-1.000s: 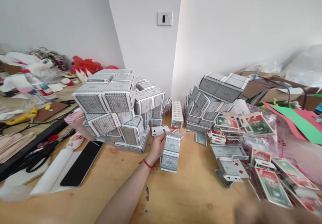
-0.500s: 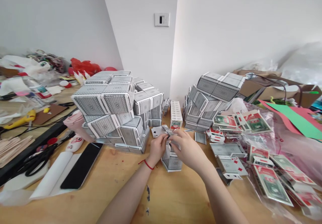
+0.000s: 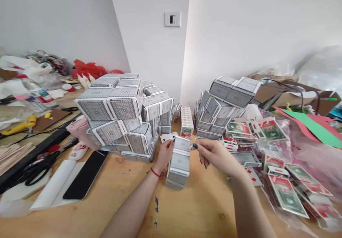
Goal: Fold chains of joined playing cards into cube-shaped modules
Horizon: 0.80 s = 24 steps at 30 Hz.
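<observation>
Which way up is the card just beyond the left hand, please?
Face up: the card shows black spade pips on its white side.

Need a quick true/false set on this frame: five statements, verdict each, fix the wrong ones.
1. The left hand holds a grey-patterned block of folded playing cards. True.

2. A thin red string bracelet circles the right wrist. False: it is on the left wrist.

3. A black-screened rectangular phone lies to the left of the block. True.

4. The right hand is over the phone. False: it is at the block's right side.

5. A flat green paper strip lies on the right side of the scene. True.
</observation>
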Each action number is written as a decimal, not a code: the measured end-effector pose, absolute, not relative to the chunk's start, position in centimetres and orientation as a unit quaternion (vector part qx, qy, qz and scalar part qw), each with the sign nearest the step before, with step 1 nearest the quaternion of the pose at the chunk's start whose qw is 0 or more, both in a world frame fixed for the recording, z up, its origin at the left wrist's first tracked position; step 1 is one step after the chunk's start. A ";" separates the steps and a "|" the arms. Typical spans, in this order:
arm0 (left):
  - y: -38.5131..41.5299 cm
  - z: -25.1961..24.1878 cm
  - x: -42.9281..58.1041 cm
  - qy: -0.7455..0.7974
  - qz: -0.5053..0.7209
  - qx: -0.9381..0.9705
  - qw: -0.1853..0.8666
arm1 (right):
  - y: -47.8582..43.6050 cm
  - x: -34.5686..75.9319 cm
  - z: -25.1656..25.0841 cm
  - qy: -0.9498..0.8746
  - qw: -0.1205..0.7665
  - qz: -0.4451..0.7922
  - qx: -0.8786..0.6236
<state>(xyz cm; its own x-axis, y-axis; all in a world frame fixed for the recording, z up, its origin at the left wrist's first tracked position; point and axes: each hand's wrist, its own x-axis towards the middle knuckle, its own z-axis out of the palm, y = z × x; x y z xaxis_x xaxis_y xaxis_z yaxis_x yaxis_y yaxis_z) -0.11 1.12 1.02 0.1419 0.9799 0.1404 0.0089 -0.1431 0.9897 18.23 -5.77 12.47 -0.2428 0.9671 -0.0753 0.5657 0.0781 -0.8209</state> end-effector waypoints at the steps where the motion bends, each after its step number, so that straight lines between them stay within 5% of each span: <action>1: 1.1 1.1 -0.1 0.427 0.491 0.568 0.505 | -4.9 18.4 11.3 -0.662 0.284 0.358 -0.594; 4: 1.0 1.3 0.0 0.422 0.486 0.555 0.527 | -2.3 18.2 7.3 -0.617 0.286 0.184 -0.709; 9: 0.8 1.7 0.2 0.404 0.462 0.560 0.557 | -1.1 16.4 2.8 -0.623 0.271 0.153 -0.718; 24: 0.8 1.4 -0.3 0.379 0.503 0.545 0.554 | -0.6 17.3 3.8 -0.541 0.465 0.335 -0.615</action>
